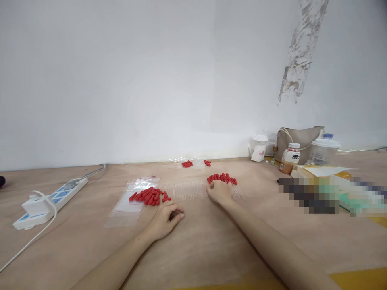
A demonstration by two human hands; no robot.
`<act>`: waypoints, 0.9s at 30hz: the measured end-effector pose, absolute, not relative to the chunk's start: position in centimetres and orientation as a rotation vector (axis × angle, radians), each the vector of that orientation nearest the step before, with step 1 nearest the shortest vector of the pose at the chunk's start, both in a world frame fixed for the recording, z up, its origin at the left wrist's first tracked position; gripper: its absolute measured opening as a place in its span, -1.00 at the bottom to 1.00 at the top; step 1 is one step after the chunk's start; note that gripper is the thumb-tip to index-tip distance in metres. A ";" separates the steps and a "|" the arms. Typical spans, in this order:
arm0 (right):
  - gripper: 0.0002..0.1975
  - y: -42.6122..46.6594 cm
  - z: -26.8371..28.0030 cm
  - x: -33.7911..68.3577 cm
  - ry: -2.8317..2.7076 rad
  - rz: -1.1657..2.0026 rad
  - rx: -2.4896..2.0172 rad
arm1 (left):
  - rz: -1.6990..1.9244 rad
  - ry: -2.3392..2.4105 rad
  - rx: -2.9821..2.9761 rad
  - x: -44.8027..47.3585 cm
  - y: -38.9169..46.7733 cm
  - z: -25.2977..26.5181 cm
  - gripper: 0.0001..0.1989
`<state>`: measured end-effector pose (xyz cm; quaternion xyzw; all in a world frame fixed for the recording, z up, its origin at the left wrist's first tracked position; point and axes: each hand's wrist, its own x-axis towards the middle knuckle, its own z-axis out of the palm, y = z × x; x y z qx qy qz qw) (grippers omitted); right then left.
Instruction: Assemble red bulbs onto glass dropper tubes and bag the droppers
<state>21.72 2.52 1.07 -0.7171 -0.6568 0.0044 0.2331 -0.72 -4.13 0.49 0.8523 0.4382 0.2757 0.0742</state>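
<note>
One left hand (166,220) lies loosely half-spread before the left end of the clear tube row (185,191). Left of the row, loose red bulbs (147,196) lie on and beside plastic bags (124,207). At its right end, the right hand (219,191) reaches over red-bulbed tubes (223,177); whether it pinches one, I cannot tell. Farther red bulbs (187,164) lie beyond the row.

Red pieces (148,196) beside the left hand (167,219) and a cluster (222,177) just beyond the right hand (220,191) were solid red. Thin tubes (185,190) between the hands were clear. The counter (193,245) was tan. The power strip (60,196), left of both hands, was white and blue.
</note>
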 end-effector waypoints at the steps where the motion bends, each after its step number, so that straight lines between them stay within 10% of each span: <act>1: -0.73 2.7 1.1 21.2 -1.808 0.042 -1.987 | 0.864 1.420 2.564 -0.9 -3.9 0.5 -0.88; 8: -0.74 4.0 1.2 19.2 -1.770 0.138 -2.086 | 1.001 2.058 2.650 -3.8 -1.7 0.5 -0.83; 27: -0.75 2.0 2.4 19.9 -1.883 0.187 -1.920 | 1.030 1.554 2.652 -1.4 -3.7 0.7 -0.89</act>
